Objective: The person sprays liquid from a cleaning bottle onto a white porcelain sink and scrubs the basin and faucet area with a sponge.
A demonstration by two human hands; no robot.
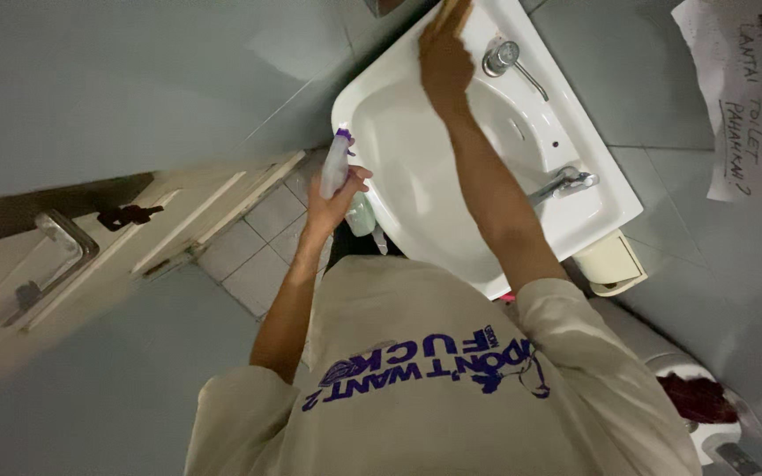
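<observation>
Looking down w/ the view rotated: white washbasin (416, 167) mounted on a grey tiled wall, person's beige printed shirt (434, 379) filling the bottom. Around the basin: chrome tap (562, 183) at its lower right rim, a second chrome fitting w/ lever (504, 60) near the upper right rim, a small dark spot on the rim between them. Cream-coloured box-like container (612, 263) sits just beside the basin's lower right corner. Paper notice w/ handwriting (747, 88) hangs on the wall at far right. Lower right: part of a white fixture w/ a dark red patch (697, 398). Left side: cream door (125, 238) w/ metal handle (68, 247), pale floor tiles (257, 251) between door & basin.

Left hand (332, 203) is closed round a spray bottle (339, 169), held off the basin's left edge, not touching it. Bottle is pale, w/ purple cap; long axis runs near vertical in frame, slightly tilted, cap end pointing up toward the basin's upper left corner. A greenish part shows just below the fingers; can't tell if it belongs to the same bottle.

Right hand (444, 53) reaches across the bowl to the basin's top rim, pressing something yellowish there; blurred, so grip can't be made out. Right forearm crosses over the bowl, hiding part of it.
</observation>
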